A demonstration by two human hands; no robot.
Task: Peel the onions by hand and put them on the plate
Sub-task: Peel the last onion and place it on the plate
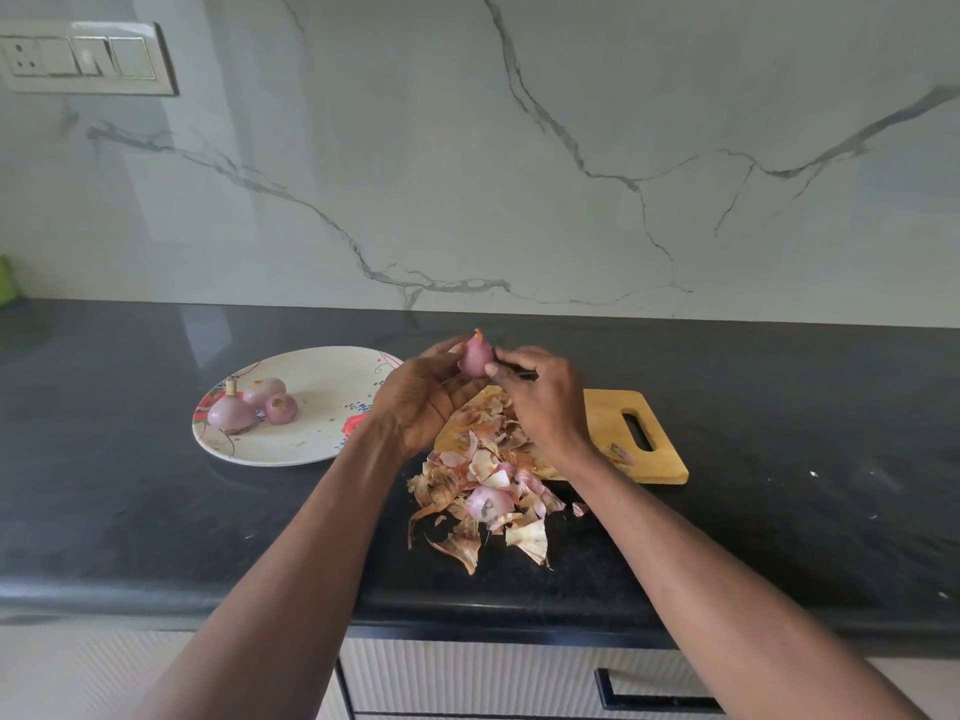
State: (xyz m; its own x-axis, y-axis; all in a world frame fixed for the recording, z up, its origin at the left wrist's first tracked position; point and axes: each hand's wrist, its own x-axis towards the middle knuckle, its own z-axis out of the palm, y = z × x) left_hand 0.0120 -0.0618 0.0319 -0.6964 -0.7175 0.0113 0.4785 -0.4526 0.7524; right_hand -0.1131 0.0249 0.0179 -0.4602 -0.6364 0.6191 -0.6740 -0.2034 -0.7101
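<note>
Head view: both hands hold one small pink onion [477, 358] above the glossy black worktop [130, 511]. The left hand [426, 402] cups it, fingers curled round; the right hand [540, 397] pinches its side. Three smooth peeled onions [252, 405] sit on the round flowered plate [322, 376] (left). Papery skins [483, 491] spill off the wooden board [613, 423].
</note>
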